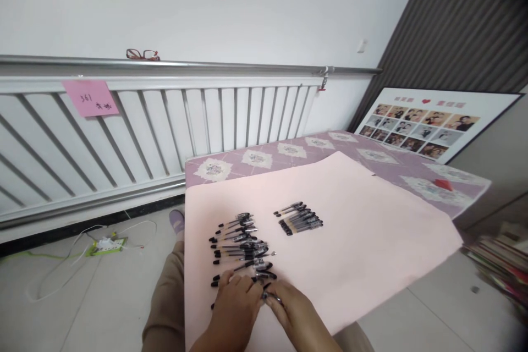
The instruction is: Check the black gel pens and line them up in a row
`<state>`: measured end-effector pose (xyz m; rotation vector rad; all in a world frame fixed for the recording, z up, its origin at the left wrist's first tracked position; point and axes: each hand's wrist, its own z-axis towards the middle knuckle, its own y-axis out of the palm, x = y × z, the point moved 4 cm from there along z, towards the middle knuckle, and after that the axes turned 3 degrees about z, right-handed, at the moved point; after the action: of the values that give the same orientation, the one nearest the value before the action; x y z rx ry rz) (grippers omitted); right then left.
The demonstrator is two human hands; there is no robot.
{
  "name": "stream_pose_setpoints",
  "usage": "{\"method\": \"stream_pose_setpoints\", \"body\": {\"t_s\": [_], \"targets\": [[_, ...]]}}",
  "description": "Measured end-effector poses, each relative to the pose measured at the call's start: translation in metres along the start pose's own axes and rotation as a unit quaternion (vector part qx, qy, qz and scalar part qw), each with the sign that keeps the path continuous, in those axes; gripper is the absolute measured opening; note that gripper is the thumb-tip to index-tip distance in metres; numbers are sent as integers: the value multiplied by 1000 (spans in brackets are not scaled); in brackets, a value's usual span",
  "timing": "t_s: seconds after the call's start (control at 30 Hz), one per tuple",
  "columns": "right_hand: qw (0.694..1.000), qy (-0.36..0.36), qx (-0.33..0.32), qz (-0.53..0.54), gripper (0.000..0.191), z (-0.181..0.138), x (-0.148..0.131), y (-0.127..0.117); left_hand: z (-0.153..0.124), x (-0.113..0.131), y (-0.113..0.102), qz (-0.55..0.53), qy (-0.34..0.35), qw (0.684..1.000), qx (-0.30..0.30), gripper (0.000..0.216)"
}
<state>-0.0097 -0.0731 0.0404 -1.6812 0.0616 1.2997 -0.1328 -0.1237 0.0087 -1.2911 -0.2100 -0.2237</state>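
Note:
My left hand (237,305) is closed over a black pen near the front edge of the pink sheet (371,220); most of that pen is hidden under the fingers. Right beside it, my right hand (295,311) pinches the pen's dark, shiny end (272,297) between thumb and fingers. Just beyond my hands lies a loose column of black gel pens (243,247), roughly side by side with clear and black caps. A tighter row of similar pens (299,219) lies farther back, near the middle of the sheet.
Under the sheet is a table with a purple patterned cloth (284,149). A white radiator (206,115) stands behind, with glasses (142,55) on the pipe above. A photo board (433,121) leans at the back right. A power strip (106,246) with cables lies on the floor.

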Motion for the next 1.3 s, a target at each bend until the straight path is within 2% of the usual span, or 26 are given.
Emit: {"method": "stream_pose_setpoints", "body": {"t_s": [0.17, 0.27, 0.37, 0.5, 0.6, 0.67, 0.77, 0.93, 1.2, 1.3], "targets": [[999, 2, 35, -13, 14, -2, 13, -11, 4, -6, -8, -35, -27, 995, -90, 15], [995, 41, 90, 5, 15, -6, 29, -28, 4, -16, -21, -46, -60, 992, -98, 17], [983, 92, 137, 81, 17, -10, 40, -39, 3, -20, -29, -68, -74, 991, -92, 17], [950, 107, 120, 268, 21, -8, 33, -23, 3, -17, -28, -100, -76, 989, -76, 16], [926, 129, 130, 331, 19, -6, 26, -4, 2, -13, -25, -104, -75, 989, -76, 15], [922, 159, 151, 319, 19, -6, 26, 5, 1, -12, -24, -103, -73, 989, -77, 14], [929, 190, 137, 286, 23, -6, 28, 13, 0, -10, -23, -96, -68, 990, -82, 14], [955, 141, 130, 227, 33, -2, 31, 13, 0, -6, -19, -83, -64, 989, -102, 14], [964, 106, 72, 233, 19, -3, 20, 10, -2, -1, -15, -100, -48, 979, -169, 17], [964, 104, 56, 238, 13, -4, 15, 10, -2, -1, -17, -120, -31, 977, -172, 18]]}}
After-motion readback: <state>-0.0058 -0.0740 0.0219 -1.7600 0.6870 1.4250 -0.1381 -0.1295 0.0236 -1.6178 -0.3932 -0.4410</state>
